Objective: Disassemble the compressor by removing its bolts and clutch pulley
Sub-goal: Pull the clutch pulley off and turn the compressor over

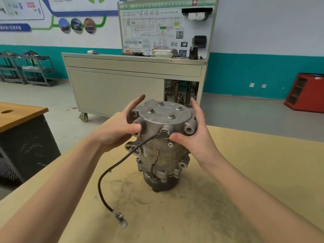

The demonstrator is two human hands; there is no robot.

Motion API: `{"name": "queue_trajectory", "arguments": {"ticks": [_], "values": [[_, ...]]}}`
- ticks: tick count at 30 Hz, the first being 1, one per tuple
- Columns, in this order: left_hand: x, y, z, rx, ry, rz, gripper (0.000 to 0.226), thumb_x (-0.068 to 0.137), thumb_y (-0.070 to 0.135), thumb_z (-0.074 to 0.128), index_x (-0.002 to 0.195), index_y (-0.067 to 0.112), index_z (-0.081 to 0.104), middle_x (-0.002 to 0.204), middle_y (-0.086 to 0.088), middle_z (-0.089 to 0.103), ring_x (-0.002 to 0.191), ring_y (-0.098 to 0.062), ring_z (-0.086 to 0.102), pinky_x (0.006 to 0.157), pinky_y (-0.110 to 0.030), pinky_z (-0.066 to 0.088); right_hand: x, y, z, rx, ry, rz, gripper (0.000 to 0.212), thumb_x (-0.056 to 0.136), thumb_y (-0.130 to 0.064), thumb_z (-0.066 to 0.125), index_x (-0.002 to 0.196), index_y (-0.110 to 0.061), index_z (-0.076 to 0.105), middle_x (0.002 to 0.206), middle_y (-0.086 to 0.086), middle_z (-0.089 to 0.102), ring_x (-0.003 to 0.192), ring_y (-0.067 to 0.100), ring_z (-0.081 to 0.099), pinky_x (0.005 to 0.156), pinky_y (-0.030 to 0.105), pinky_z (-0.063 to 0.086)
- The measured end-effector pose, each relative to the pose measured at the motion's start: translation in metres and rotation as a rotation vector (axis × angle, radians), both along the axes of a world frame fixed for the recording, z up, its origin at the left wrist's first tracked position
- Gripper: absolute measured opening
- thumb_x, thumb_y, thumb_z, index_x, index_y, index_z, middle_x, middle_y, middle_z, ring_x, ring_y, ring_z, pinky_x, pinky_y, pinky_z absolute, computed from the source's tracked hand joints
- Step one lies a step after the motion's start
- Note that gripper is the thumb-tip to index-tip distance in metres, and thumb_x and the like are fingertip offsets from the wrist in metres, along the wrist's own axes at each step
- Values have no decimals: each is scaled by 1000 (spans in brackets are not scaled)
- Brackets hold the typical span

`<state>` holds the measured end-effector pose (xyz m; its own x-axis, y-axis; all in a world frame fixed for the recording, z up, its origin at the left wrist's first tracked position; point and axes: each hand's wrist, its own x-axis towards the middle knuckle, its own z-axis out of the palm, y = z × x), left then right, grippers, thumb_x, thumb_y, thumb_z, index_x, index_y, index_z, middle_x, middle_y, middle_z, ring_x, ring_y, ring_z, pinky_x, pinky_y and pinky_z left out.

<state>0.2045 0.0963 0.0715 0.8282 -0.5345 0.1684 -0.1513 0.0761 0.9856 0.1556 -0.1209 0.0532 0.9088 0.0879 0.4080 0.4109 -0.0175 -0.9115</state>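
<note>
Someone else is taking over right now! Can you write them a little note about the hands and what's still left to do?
Left hand and right hand each grip the top of the compressor, one on either side.
It stands upright on the table, clutch pulley underneath, cable trailing over the tabletop.
Done: nothing visible; four bolts still sit in the top cover.
Left: remove bolts, then pulley. No tool in view.

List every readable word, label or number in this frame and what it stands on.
No text reads clearly.
Header and diagram captions on the training board: too blurred.
Print on the wall posters: too small.
Faded label on the compressor: illegible.
</note>
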Motion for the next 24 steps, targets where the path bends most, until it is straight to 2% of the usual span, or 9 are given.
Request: {"name": "queue_trajectory", "arguments": {"ticks": [3, 5, 8, 11, 14, 16, 18, 21, 24], "values": [[-8, -9, 0, -48, 12, 105, 121, 28, 49, 96, 137, 39, 44, 121, -6, 62, 108, -31, 55, 97, -58, 42, 3, 1, 4, 107, 0, -16, 112, 43, -40, 84, 142, -33, 31, 131, -10, 50, 120, 9, 51, 101, 37, 45], [-14, -14, 0, -97, 13, 156, 112, 36, 39, 95, 137, 35, 46, 119, -6, 65, 107, -29, 61, 92, -48, 50, 6, -1, 6, 184, 36, 5, 106, 47, -50, 85, 139, -32, 36, 130, -8, 51, 120, 12, 52, 102, 41, 44], [-24, -20, -1, -130, -27, 247, 95, 48, 32, 82, 136, 36, 46, 117, -10, 62, 105, -28, 64, 94, -49, 51, 6, -5, 6, 175, 37, 22, 108, 39, -68, 79, 134, -39, 36, 138, -4, 45, 123, 11, 49, 98, 34, 47], [-32, -27, -3, -122, -78, 262, 121, 35, 39, 93, 143, 35, 38, 114, 0, 69, 105, -23, 66, 84, -44, 56, 6, -6, -1, 165, 24, 12, 99, 45, -78, 70, 131, -45, 34, 142, -3, 41, 121, 7, 51, 86, 20, 49], [-37, -36, -5, -98, -134, 224, 131, 34, 43, 95, 146, 39, 28, 118, -2, 68, 106, -19, 66, 77, -28, 57, 10, -4, -13, 417, 4, -112, 66, 69, -63, 63, 126, -38, 44, 135, 1, 49, 120, 15, 53, 89, 29, 50], [-38, -37, -8, -47, -193, 206, 128, 42, 43, 93, 147, 45, 19, 116, 8, 69, 111, -13, 64, 81, -21, 54, 12, -4, -15, 655, 20, -154, 54, 71, -47, 59, 121, -27, 55, 131, 10, 54, 121, 24, 52, 98, 43, 46], [-36, -36, -7, 29, -248, 185, 131, 44, 49, 91, 148, 48, 12, 118, 22, 65, 116, -2, 58, 87, -14, 49, 15, -3, -12, 754, 49, -163, 51, 68, -41, 59, 116, -23, 60, 127, 13, 57, 118, 28, 55, 100, 49, 43], [-32, -36, -5, 30, -230, 188, 138, 32, 68, 85, 149, 41, 18, 132, 25, 51, 124, -5, 53, 102, -32, 46, 18, 7, -4, 726, 80, -203, 41, 72, -32, 52, 110, -22, 63, 123, 16, 58, 114, 30, 56, 98, 49, 45], [-28, -35, -11, -63, -208, 291, 130, 34, 65, 86, 146, 28, 31, 122, 22, 60, 117, -12, 60, 95, -36, 51, 23, 22, 9, 619, 106, -261, 41, 69, -27, 49, 107, -21, 64, 121, 15, 58, 113, 29, 55, 92, 43, 47]]}}
